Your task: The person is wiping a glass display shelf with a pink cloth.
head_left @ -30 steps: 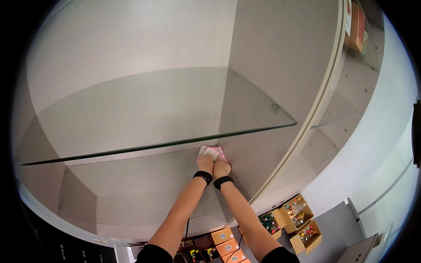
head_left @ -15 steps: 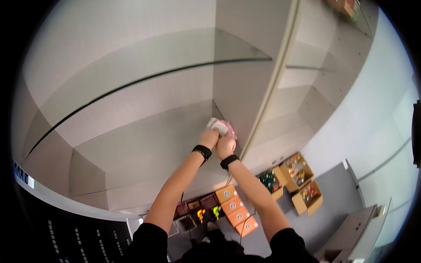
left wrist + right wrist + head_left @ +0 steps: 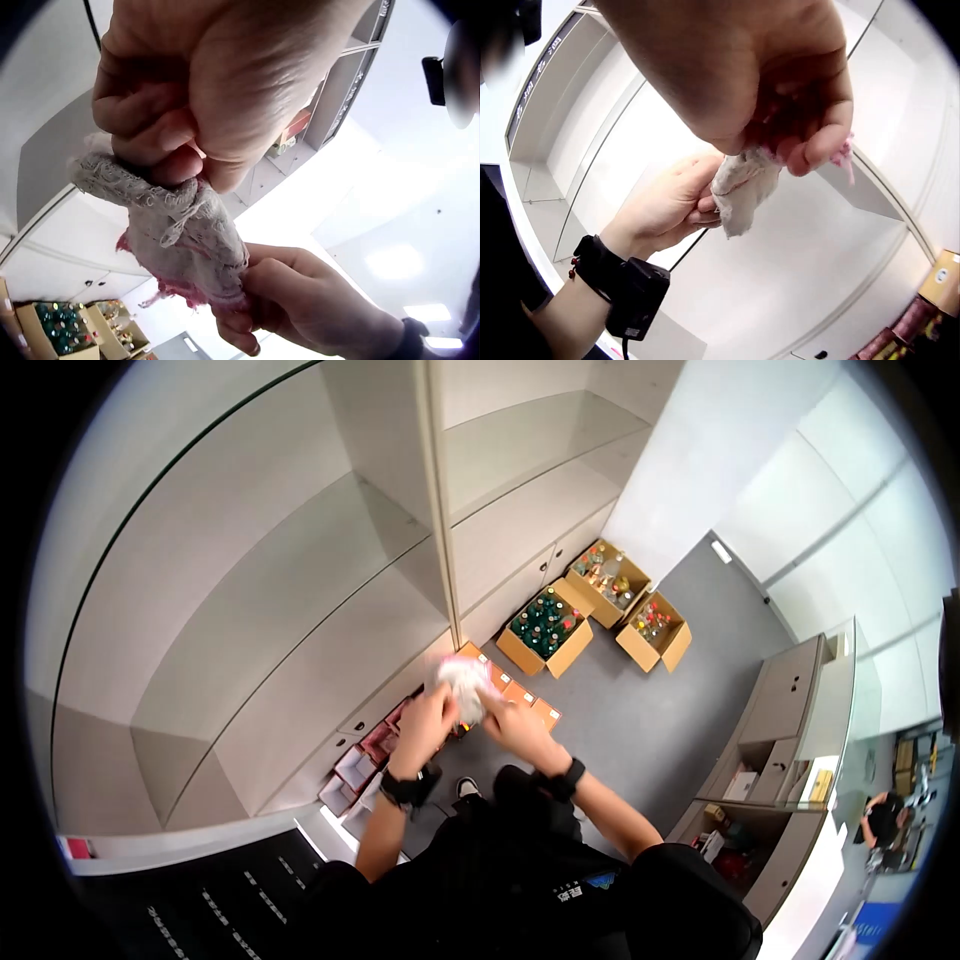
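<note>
A frayed white cloth (image 3: 180,240) with pink edges hangs between my two hands in front of my body. My left hand (image 3: 425,725) pinches one side of it, thumb against curled fingers. The right hand (image 3: 522,732) grips the opposite side, as the left wrist view also shows beneath the cloth. In the right wrist view the cloth (image 3: 742,191) is bunched at the right fingers, and a pink tuft sticks out past them. Both hands are away from the cabinet shelves.
On the left stands a tall cabinet with a glass shelf (image 3: 290,570). Open cartons of bottles, one carton (image 3: 575,643) nearest, sit on the grey floor (image 3: 650,720). Orange boxes (image 3: 545,712) and dark red boxes (image 3: 380,742) line the cabinet's foot. A low cabinet (image 3: 770,745) stands at right.
Both hands have drawn the cloth out of the cabinet's lower corner, back towards my body. The head view has swung right and down, bringing more floor and cartons into sight.
</note>
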`<state>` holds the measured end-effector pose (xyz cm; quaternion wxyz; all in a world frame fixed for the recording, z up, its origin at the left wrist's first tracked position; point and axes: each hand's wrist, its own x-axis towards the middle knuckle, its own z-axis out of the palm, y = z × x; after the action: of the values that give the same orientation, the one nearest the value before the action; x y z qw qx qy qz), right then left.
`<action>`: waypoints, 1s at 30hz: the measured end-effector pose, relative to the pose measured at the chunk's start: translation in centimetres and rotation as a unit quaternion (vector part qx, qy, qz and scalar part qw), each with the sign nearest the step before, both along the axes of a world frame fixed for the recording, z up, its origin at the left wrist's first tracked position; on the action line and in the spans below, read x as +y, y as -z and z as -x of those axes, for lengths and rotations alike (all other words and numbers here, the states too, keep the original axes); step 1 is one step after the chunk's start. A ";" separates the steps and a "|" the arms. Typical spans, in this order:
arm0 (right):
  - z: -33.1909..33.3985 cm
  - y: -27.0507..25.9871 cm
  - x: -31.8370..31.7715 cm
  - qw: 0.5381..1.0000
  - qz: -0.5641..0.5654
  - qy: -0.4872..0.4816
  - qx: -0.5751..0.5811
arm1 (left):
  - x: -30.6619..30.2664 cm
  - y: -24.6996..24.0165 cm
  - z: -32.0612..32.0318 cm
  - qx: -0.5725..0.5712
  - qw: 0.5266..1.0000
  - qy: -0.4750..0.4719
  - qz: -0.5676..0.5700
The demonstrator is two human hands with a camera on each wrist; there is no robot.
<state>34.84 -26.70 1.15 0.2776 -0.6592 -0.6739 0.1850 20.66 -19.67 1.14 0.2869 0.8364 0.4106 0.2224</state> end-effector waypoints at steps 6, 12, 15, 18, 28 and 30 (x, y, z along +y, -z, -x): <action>-5.3 0.8 -6.5 0.999 -0.005 0.043 0.032 | -3.9 0.1 -6.0 0.028 0.994 0.104 0.005; -16.0 0.3 -10.6 0.991 -0.008 0.129 0.033 | -5.9 -0.7 -18.6 0.069 0.975 0.194 -0.084; -22.2 0.6 -12.2 0.989 0.003 0.142 0.039 | -7.6 -1.2 -25.0 0.062 0.975 0.201 -0.067; -27.6 -0.4 -12.1 0.989 0.000 0.138 0.050 | -8.7 -1.5 -29.5 0.058 0.980 0.180 -0.065; -35.9 -0.2 -8.0 0.995 -0.013 0.088 0.051 | -5.1 -2.7 -37.6 0.118 0.981 0.146 -0.053; -37.6 -0.3 -5.9 0.996 -0.013 0.080 0.042 | -3.2 -1.4 -39.0 0.076 0.987 0.134 -0.036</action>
<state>72.45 -32.64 1.44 0.3279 -0.6990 -0.6092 0.1809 59.65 -22.91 2.57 0.2521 0.9079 0.3076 0.1322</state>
